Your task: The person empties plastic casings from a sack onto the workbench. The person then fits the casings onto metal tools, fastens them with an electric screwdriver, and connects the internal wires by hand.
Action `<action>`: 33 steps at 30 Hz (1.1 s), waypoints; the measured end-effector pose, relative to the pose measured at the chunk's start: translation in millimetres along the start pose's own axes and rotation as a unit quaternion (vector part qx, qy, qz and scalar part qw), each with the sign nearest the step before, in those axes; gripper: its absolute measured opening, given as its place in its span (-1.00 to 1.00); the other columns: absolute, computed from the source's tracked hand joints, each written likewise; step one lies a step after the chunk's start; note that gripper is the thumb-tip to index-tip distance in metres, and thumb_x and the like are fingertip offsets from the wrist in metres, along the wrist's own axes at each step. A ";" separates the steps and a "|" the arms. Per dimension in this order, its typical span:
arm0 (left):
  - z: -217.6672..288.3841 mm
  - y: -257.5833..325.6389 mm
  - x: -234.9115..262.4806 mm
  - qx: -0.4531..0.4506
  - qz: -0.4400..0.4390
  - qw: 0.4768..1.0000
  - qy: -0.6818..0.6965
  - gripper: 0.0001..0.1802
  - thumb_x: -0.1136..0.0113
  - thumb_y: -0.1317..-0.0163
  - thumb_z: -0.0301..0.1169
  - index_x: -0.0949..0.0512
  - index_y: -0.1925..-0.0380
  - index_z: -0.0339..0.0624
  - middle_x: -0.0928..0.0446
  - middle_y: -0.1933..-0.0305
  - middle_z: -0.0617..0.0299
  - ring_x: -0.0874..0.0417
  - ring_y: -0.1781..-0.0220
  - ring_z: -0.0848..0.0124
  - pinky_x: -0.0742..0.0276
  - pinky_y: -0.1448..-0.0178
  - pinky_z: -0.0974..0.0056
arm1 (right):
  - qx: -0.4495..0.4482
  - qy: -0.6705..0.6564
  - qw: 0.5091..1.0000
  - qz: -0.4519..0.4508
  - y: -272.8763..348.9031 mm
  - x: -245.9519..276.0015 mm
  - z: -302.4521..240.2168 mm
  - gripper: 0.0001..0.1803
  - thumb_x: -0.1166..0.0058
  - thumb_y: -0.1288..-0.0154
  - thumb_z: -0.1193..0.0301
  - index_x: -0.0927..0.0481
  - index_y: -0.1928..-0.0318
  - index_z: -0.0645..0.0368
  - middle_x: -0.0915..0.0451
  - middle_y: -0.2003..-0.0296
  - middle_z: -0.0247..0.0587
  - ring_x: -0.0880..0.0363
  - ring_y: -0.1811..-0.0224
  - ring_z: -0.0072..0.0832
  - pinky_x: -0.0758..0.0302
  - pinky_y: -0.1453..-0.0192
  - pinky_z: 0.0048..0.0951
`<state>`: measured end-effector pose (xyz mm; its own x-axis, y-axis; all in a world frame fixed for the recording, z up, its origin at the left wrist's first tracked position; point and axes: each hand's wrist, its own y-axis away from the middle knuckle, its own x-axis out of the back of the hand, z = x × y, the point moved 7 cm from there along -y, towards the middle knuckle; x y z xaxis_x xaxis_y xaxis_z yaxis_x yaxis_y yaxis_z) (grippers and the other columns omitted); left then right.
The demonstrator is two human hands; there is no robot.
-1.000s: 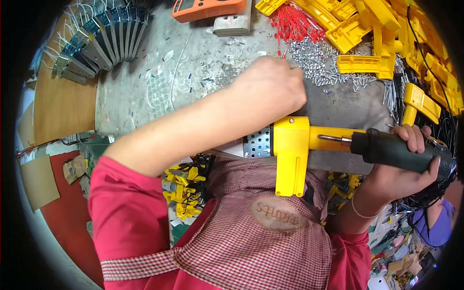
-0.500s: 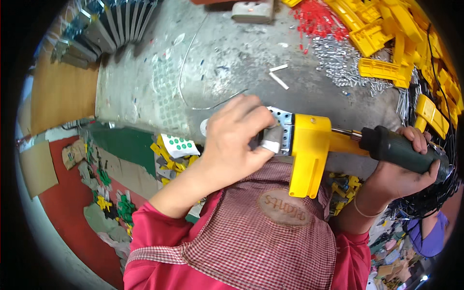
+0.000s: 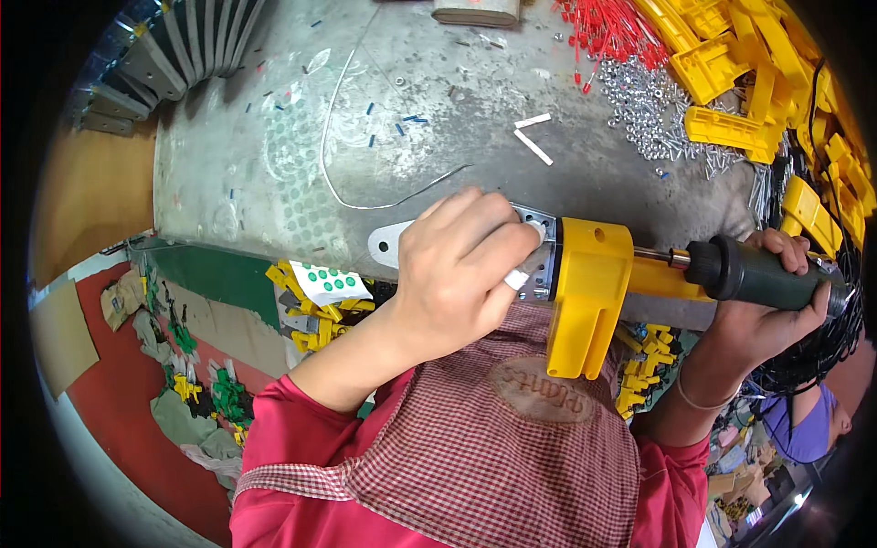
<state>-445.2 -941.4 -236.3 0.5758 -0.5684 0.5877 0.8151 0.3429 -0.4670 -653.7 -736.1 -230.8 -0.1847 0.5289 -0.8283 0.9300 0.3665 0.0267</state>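
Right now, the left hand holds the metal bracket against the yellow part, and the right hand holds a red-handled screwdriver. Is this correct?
Not quite. The screwdriver in the right hand has a dark green handle, not a red one, as the head view shows. The rest holds: the left hand holds the metal bracket against the yellow part.

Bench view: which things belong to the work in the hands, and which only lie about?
In use: left hand on metal bracket; yellow part; right hand holding screwdriver.
Lying about: nuts, red ties, white wire, yellow pile.
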 end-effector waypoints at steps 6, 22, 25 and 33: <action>-6.0 -2.1 1.3 0.066 0.005 0.998 0.020 -0.79 -0.32 0.16 -0.53 -0.59 0.42 -0.27 -0.53 0.45 0.12 -0.56 0.44 0.21 -0.44 0.38 0.24 | -0.021 -0.007 0.999 0.024 -4.5 -1.1 4.0 -0.61 -0.07 -0.21 0.24 -0.30 0.14 0.25 -0.36 0.41 -0.34 -0.40 0.32 -0.48 -0.38 -0.03 -0.33; -4.2 0.5 -7.7 0.113 -0.054 0.992 0.025 -0.78 -0.23 0.07 -0.62 -0.55 0.33 -0.28 -0.50 0.42 0.10 -0.53 0.42 0.22 -0.43 0.30 0.27 | 0.006 0.004 0.990 0.139 17.1 -8.3 9.8 -0.47 0.14 -0.29 -0.13 -0.37 0.08 0.08 -0.43 0.46 -0.34 -0.41 0.37 -0.44 -0.39 0.05 -0.29; -25.9 21.9 1.7 0.214 -0.026 0.967 0.132 -0.68 -0.16 -0.14 -0.59 -0.47 0.06 -0.28 -0.51 0.26 0.17 -0.54 0.25 0.36 -0.45 0.09 0.34 | 0.038 0.119 0.988 0.096 21.2 -19.9 -30.7 -0.41 -0.01 -0.30 -0.01 -0.36 -0.10 0.21 -0.46 0.38 -0.29 -0.44 0.31 -0.43 -0.43 0.07 -0.39; 7.0 17.6 4.8 0.010 -0.157 0.981 -0.113 -0.13 -0.34 -0.03 0.05 -0.29 -0.26 -0.17 -0.34 -0.22 -0.12 -0.40 -0.20 -0.04 -0.32 -0.26 -0.02 | 0.259 0.629 0.693 0.239 30.0 79.4 -166.5 -0.31 -0.09 -0.20 0.56 -0.21 -0.36 0.22 -0.28 -0.25 0.08 -0.30 -0.27 -0.22 -0.23 -0.36 -0.24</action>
<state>-427.7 -933.0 -237.0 0.2940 -0.4679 0.8334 0.9543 0.1932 -0.2282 -693.3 -555.7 -202.6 0.3561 0.8632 0.3578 0.9096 -0.2325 -0.3444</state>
